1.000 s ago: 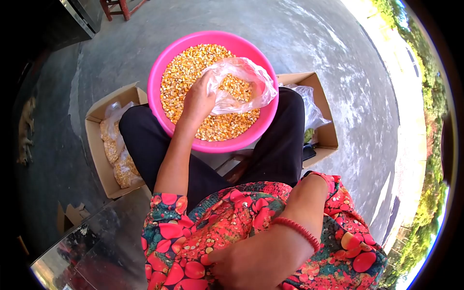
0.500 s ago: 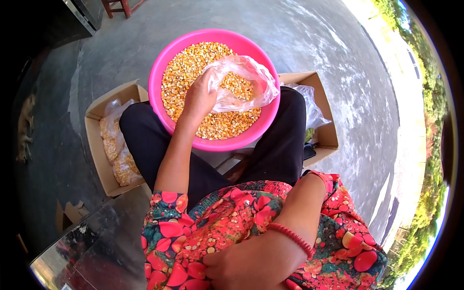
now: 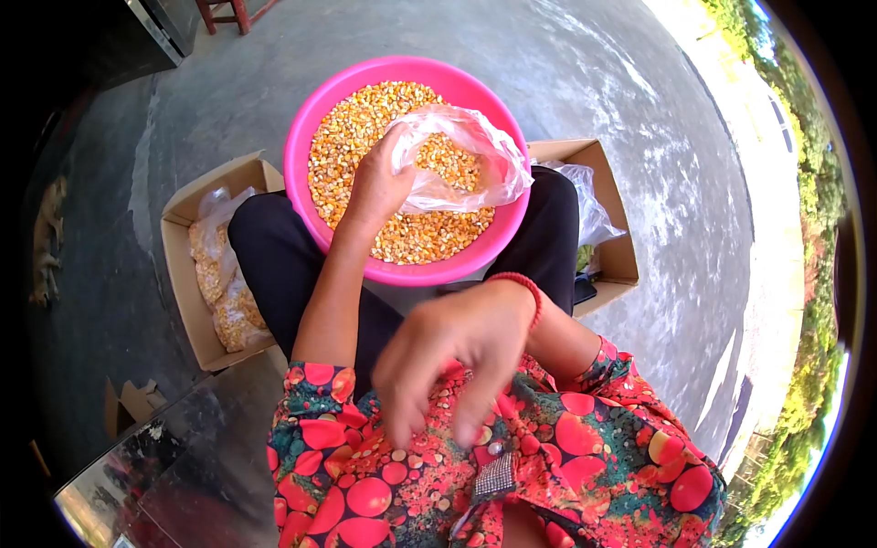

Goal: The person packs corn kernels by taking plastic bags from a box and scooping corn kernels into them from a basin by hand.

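My left hand (image 3: 382, 178) grips the rim of a clear plastic bag (image 3: 498, 146), its fingers closed on the film. The bag's mouth gapes over a pink basin (image 3: 300, 119) of yellow corn kernels (image 3: 347, 119). Kernels show within the mouth; whether they lie inside the bag or beneath it I cannot tell. In front of my flowered shirt (image 3: 356, 484) hangs my right hand (image 3: 457, 347), slightly blurred, a red bracelet at its wrist. Its thumb and fingers point down, apart, with nothing seen between them.
The basin rests on my lap. On the left, a cardboard box (image 3: 187, 315) holds bagged corn (image 3: 239, 315); another box (image 3: 619, 260) on the right contains a plastic bag (image 3: 589, 205) and a dark object. A red stool (image 3: 228, 16) stands at the far left on concrete.
My right hand has lifted from my shirt and moved up toward the basin, its fingers now showing apart. My left hand stays on the bag, almost unmoved.
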### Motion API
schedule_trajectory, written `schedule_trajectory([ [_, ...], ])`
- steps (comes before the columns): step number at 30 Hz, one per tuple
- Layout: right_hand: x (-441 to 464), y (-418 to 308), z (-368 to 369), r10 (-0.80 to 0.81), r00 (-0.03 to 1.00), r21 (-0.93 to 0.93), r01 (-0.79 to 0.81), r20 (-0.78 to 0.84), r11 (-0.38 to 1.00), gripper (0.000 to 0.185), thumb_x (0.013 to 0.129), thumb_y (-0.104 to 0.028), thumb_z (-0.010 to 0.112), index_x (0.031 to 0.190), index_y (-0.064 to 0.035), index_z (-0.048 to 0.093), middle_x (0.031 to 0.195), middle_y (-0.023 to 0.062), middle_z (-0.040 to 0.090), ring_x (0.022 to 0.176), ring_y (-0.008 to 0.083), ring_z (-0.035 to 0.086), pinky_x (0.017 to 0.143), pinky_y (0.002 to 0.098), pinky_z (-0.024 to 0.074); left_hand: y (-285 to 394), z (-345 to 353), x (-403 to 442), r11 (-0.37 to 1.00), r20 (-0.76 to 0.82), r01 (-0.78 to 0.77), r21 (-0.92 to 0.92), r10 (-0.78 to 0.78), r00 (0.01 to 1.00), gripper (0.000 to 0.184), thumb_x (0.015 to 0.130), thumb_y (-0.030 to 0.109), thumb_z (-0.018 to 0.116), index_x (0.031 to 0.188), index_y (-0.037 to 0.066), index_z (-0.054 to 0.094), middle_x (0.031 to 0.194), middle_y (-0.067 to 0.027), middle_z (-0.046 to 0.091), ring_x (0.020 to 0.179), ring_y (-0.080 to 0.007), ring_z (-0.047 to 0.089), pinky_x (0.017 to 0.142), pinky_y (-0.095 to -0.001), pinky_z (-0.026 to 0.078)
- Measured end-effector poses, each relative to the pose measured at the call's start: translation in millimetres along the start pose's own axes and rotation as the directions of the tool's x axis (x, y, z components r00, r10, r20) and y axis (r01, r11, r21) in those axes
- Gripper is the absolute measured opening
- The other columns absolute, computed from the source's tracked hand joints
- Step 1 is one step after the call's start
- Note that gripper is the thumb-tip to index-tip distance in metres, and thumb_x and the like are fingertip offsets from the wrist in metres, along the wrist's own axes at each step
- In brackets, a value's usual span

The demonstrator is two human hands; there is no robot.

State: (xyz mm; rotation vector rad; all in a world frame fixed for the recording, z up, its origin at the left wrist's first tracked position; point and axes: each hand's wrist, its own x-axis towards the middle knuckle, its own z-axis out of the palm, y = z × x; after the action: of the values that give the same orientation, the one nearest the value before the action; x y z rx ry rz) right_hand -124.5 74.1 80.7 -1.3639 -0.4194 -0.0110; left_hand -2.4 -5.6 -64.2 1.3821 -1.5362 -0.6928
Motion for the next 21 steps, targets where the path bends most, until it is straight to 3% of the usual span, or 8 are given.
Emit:
schedule_trajectory([
  [1, -12, 11, -11, 0.201, 0.97, -0.014, -0.205, -0.137, 0.979, 0.024, 0.084, -0.021, 0.061, 0.095, 0.0003, 0.06, 0.087, 0.0144, 0.059, 0.073, 0.0256, 0.059, 0.065, 0.0329, 0.0462, 0, 0, 1, 0.997, 0.002, -0.022, -0.074, 0.023, 1.0, 0.054, 0.073, -0.001, 0.055, 0.126, 0.0, 0.044, 0.123, -0.0212, 0.051, 0.116, -0.0286, 0.05, 0.095, -0.0325, 0.04],
  [3, -33, 51, -28, 0.157, 0.832, -0.352, -0.386, -0.532, 0.853, 0.016, 0.083, -0.015, 0.06, 0.092, -0.0014, 0.062, 0.088, 0.0129, 0.061, 0.073, 0.0239, 0.06, 0.066, 0.0338, 0.0466, 2, 1, 3, 0.993, 0.007, -0.023, -0.117, 0.024, 1.0, 0.054, 0.074, -0.001, 0.055, 0.126, -0.001, 0.043, 0.123, -0.02, 0.051, 0.115, -0.0255, 0.05, 0.094, -0.031, 0.04],
  [6, -68, 100, -58, 0.266, 0.723, -0.516, -0.657, -0.638, 0.55, 0.015, 0.079, -0.01, 0.059, 0.092, -0.0026, 0.062, 0.086, 0.0115, 0.061, 0.074, 0.0252, 0.06, 0.067, 0.0352, 0.047, 8, -1, 3, 0.966, 0.044, -0.006, -0.257, 0.018, 0.999, 0.055, 0.074, -0.002, 0.055, 0.127, -0.004, 0.042, 0.124, -0.0173, 0.051, 0.113, -0.0203, 0.05, 0.093, -0.029, 0.04],
  [9, -90, 136, -76, 0.159, 0.615, -0.564, -0.78, -0.772, 0.272, 0.015, 0.076, -0.007, 0.055, 0.089, -0.0031, 0.061, 0.087, 0.0113, 0.061, 0.079, 0.0276, 0.059, 0.072, 0.0388, 0.0457, 11, 2, 2, 0.91, 0.111, 0.015, -0.414, 0.034, 0.993, 0.056, 0.075, -0.002, 0.056, 0.128, -0.005, 0.04, 0.125, -0.0155, 0.05, 0.113, -0.0178, 0.049, 0.094, -0.0286, 0.039],
  [11, -98, 162, -93, -0.22, 0.569, -0.555, -0.822, -0.792, -0.129, 0.018, 0.08, -0.007, 0.047, 0.09, -0.0086, 0.061, 0.085, 0.0112, 0.061, 0.084, 0.0281, 0.058, 0.076, 0.0405, 0.0433, 11, 6, 3, 0.879, 0.147, 0.022, -0.476, 0.054, 0.988, 0.057, 0.075, -0.002, 0.057, 0.129, -0.005, 0.039, 0.125, -0.0151, 0.049, 0.113, -0.0176, 0.049, 0.095, -0.0287, 0.038],
  [16, -95, 164, -93, -0.221, 0.537, -0.509, -0.843, -0.814, -0.174, 0.017, 0.082, -0.011, 0.046, 0.092, -0.0092, 0.06, 0.087, 0.0132, 0.061, 0.086, 0.0279, 0.058, 0.078, 0.0404, 0.0427, 12, 2, 4, 0.899, 0.039, -0.076, -0.431, 0.103, 0.994, 0.059, 0.071, 0.002, 0.059, 0.127, -0.004, 0.041, 0.118, -0.0215, 0.054, 0.109, -0.0241, 0.053, 0.091, -0.0312, 0.042],
  [18, -86, 154, -80, 0.282, 0.4, -0.449, -0.884, -0.872, -0.133, 0.017, 0.081, -0.017, 0.047, 0.088, -0.0073, 0.06, 0.082, 0.0155, 0.062, 0.08, 0.0286, 0.06, 0.072, 0.0421, 0.0443, 10, 2, 5, 0.905, 0.018, -0.059, -0.422, 0.073, 0.997, 0.059, 0.071, 0.002, 0.06, 0.126, -0.004, 0.041, 0.118, -0.0217, 0.054, 0.109, -0.0245, 0.053, 0.091, -0.0314, 0.042],
  [21, -96, 161, -87, 0.305, 0.442, -0.47, -0.883, -0.843, -0.018, 0.023, 0.082, -0.025, 0.049, 0.088, -0.0054, 0.059, 0.076, 0.0192, 0.062, 0.069, 0.0298, 0.061, 0.066, 0.0441, 0.0455, 5, 5, 5, 0.91, -0.02, -0.068, -0.409, 0.066, 0.998, 0.058, 0.071, 0.003, 0.06, 0.126, -0.004, 0.042, 0.117, -0.0219, 0.054, 0.109, -0.0241, 0.054, 0.091, -0.0312, 0.043],
])
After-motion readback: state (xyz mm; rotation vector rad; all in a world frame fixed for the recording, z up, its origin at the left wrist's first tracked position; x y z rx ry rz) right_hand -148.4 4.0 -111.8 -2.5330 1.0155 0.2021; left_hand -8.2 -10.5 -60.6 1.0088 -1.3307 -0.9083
